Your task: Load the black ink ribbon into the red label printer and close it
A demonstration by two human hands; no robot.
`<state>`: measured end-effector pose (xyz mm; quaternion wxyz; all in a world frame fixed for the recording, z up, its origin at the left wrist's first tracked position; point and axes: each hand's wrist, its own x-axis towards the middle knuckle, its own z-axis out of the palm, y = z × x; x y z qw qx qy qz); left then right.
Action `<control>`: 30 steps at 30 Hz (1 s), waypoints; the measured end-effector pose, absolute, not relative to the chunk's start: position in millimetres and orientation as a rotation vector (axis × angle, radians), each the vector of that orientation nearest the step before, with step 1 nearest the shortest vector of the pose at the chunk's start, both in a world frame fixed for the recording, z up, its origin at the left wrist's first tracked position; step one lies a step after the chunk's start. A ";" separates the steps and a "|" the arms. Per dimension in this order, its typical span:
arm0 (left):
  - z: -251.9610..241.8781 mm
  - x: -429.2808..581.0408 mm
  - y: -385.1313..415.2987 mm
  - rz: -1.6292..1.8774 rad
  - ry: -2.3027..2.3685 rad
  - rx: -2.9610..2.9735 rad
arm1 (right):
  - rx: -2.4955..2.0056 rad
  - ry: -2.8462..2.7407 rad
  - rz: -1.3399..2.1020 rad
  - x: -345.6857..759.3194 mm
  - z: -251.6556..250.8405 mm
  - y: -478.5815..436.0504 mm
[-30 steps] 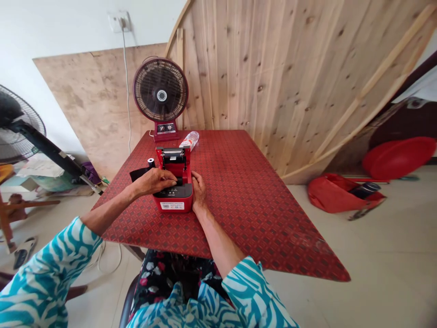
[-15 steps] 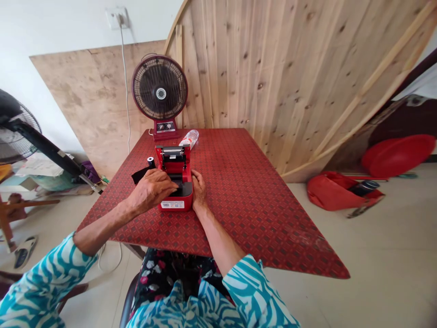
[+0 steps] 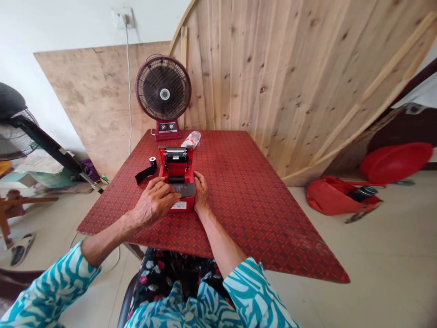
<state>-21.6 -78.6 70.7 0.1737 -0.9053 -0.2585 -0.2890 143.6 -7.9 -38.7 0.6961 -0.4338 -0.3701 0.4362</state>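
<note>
In the head view a small red printer [image 3: 188, 206] stands on the table with its lid [image 3: 175, 156] tilted up at the back. A black roller lies across its inside, behind a dark grey front panel. My left hand [image 3: 155, 200] bends over the front left of the printer, fingertips on the grey panel; its thumb is hidden. Against the printer's right side, my right hand [image 3: 201, 193] is curled, bracing the body. Left of the printer stands a small black roll [image 3: 153, 162] with a white core, and a black strip [image 3: 145, 174] trails from it.
A dark red table fan [image 3: 164, 95] stands at the back of the red patterned table [image 3: 256, 205]. In front of it lies a clear plastic bottle [image 3: 191, 139]. A wooden panel [image 3: 273, 82] backs the table. On the floor at right is a red bag [image 3: 326, 196].
My left hand has drawn back from inside the printer to its front panel, uncovering the roller and more of the black strip. My right hand stays at the printer's side.
</note>
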 end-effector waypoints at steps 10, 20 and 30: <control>56.9 -25.2 -92.7 -0.912 -0.793 -2.524 | -0.964 -1.120 0.700 153.1 -15.8 -24.7; 35.4 -38.4 -112.9 -1.169 -0.886 -2.494 | -0.818 -1.903 -0.059 165.9 3.1 -89.4; 22.1 -57.8 -54.3 -2.444 -2.455 -2.202 | -0.825 -1.901 -0.113 164.6 -7.2 -85.8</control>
